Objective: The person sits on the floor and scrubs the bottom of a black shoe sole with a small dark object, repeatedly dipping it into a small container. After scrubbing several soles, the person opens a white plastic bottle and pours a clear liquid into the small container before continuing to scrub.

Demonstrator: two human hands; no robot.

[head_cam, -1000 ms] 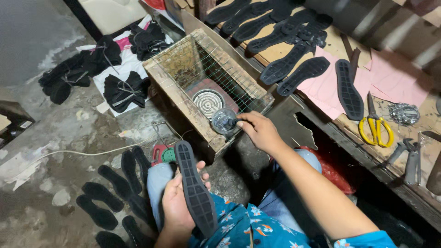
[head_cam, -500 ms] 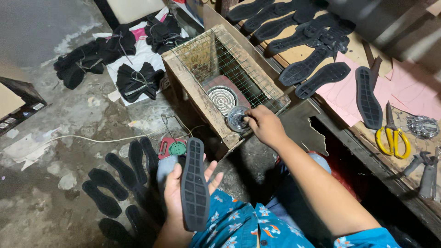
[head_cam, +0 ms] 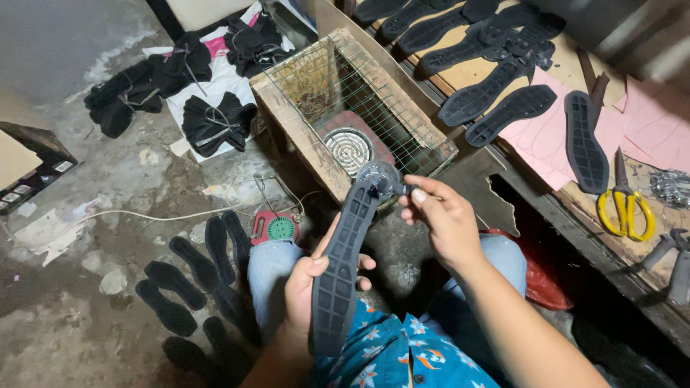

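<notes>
My left hand (head_cam: 309, 287) grips a long dark grey shoe sole (head_cam: 345, 266) by its lower half, its grid-patterned side facing me and its tip raised up. The tip reaches a small round tin (head_cam: 379, 172) on the near corner of a wooden box. My right hand (head_cam: 442, 223) is just right of the tip, fingers pinched on a small dark tool (head_cam: 404, 190) that points at the tin. What the tool is I cannot tell.
The wooden box (head_cam: 287, 108) has wire mesh sides and a coil heater (head_cam: 347, 144) inside. Several black soles (head_cam: 503, 108), pink sheets (head_cam: 647, 129) and yellow scissors (head_cam: 625, 212) lie on the bench at right. More soles (head_cam: 194, 273), black bundles (head_cam: 215, 122) and a red round device (head_cam: 277, 228) cover the floor.
My left hand has lifted the sole from my lap until its tip meets the tin. My right hand has drawn back from the tin toward me, still pinching the tool.
</notes>
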